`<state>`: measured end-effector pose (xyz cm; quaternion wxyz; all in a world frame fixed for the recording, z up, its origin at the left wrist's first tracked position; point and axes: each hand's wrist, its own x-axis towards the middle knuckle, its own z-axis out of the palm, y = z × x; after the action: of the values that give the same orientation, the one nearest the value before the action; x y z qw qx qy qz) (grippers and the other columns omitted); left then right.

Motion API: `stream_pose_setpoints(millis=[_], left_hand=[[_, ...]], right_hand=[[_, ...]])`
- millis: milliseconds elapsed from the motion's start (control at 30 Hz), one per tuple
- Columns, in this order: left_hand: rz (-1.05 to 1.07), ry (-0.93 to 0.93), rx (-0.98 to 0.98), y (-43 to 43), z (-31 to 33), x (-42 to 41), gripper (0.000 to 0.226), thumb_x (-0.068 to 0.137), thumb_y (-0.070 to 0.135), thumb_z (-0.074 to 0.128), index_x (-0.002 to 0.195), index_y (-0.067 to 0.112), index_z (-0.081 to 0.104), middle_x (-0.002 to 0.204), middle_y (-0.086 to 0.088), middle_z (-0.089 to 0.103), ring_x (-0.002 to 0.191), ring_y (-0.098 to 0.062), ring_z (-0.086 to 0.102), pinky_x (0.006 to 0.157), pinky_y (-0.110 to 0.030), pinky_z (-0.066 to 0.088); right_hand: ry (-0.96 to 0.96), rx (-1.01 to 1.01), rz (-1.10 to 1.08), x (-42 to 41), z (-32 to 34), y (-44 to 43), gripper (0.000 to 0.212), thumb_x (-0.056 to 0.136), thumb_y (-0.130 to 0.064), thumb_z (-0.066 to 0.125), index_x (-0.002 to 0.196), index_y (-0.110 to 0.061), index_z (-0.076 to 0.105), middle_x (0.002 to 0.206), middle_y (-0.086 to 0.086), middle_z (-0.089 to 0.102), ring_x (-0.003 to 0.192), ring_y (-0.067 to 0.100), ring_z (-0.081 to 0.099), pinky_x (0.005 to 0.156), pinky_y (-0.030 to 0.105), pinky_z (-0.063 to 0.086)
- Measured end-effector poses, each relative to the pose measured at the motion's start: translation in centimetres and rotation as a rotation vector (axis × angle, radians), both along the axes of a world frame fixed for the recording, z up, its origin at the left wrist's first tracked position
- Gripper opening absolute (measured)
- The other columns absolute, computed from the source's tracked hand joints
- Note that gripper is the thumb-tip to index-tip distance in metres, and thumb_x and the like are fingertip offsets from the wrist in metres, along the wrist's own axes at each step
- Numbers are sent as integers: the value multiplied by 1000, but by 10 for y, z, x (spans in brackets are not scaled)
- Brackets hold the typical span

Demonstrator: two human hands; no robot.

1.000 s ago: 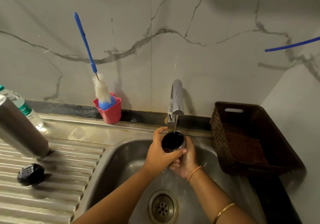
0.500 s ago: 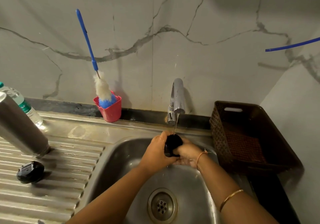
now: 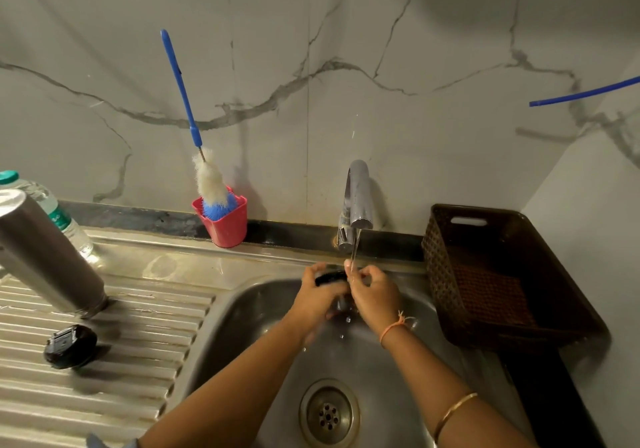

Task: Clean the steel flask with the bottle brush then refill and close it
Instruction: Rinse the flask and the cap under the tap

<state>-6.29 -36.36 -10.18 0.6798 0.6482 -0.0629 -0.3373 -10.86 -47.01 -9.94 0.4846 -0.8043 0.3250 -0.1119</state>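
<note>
Over sink (image 3: 242,309), black cap (image 3: 330,277) is gripped by left hand (image 3: 318,295) and right hand (image 3: 375,293); best turned under tap (image 3: 358,198) tbh.

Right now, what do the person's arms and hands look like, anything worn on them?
Both forearms are bare, with no gloves on the left hand or right hand. The right wrist carries a thin orange thread bracelet with a knotted tail; higher up that forearm sits a slim gold bangle. The left arm shows no jewellery.
</note>
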Motion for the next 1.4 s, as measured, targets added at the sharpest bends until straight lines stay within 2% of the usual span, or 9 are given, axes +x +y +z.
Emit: stream_pose_setpoints(millis=[100, 267, 467, 767, 867, 967, 1200, 1300, 1400], left_hand=[[21, 466, -115, -6, 3, -3, 52, 83, 45, 63, 118, 6, 61, 111, -15, 65, 91, -22, 62, 77, -30, 53], [-31, 671, -75, -12, 4, -4, 67, 78, 65, 55, 105, 5, 71, 103, -15, 69, 100, -29, 60, 85, -36, 51], [132, 670, -388, -14, 2, -13, 50, 90, 49, 45, 112, 9, 66, 98, -14, 68, 90, -27, 65, 80, -39, 51], [384, 194, -130, -36, 11, -13, 21, 96, 37, 48, 104, 20, 56, 101, -9, 64, 96, -24, 61, 86, -40, 52], [335, -445, 136, -42, 1, -12, 7, 96, 25, 48, 91, 24, 52, 94, -2, 58, 89, -17, 57, 77, -26, 48], [250, -563, 93, -47, -2, -9, 11, 98, 21, 46, 88, 25, 51, 91, 0, 58, 88, -15, 58, 78, -28, 49], [191, 182, -101, -20, 4, -3, 35, 101, 33, 36, 104, 10, 62, 104, -15, 66, 101, -28, 61, 92, -43, 50], [74, -58, 335, 6, -10, 3, 34, 100, 23, 36, 111, 5, 63, 115, -18, 64, 105, -28, 60, 100, -40, 44], [-226, -330, 667, 38, -22, 1, 33, 99, 13, 40, 121, -1, 60, 125, -16, 59, 113, -28, 56, 92, -28, 42]], right_hand=[[-158, -126, -17, -6, -15, 8, 25, 93, -44, 44, 88, -23, 56, 97, 5, 60, 84, 18, 58, 57, 16, 39], [-105, -537, 129, -10, -18, 8, 66, 82, -65, 39, 129, -18, 48, 118, 4, 54, 101, 19, 56, 71, 20, 43], [-10, -785, 368, -2, 12, 7, 61, 87, -60, 18, 119, -24, 54, 108, 3, 57, 87, 18, 57, 63, 21, 36], [43, 823, -93, 12, 22, 18, 42, 88, -52, 49, 100, -15, 64, 105, 14, 66, 100, 26, 61, 88, 36, 49], [-29, 1102, -78, -1, 15, 11, 50, 86, -55, 47, 113, -16, 64, 107, 11, 66, 100, 23, 61, 80, 32, 50], [-143, 1156, -104, -6, 16, 7, 44, 90, -51, 47, 113, -18, 63, 110, 10, 66, 104, 22, 60, 84, 34, 50], [-29, 109, 102, 0, 17, 9, 33, 86, -50, 57, 99, -19, 58, 89, -1, 63, 83, 18, 60, 73, 30, 53], [200, -294, 390, -10, 20, 4, 43, 85, -47, 59, 117, -18, 54, 104, 1, 60, 95, 19, 57, 75, 24, 43], [254, -154, 465, -20, 26, 7, 36, 86, -42, 59, 114, -20, 53, 109, 6, 59, 90, 18, 57, 67, 23, 45]])
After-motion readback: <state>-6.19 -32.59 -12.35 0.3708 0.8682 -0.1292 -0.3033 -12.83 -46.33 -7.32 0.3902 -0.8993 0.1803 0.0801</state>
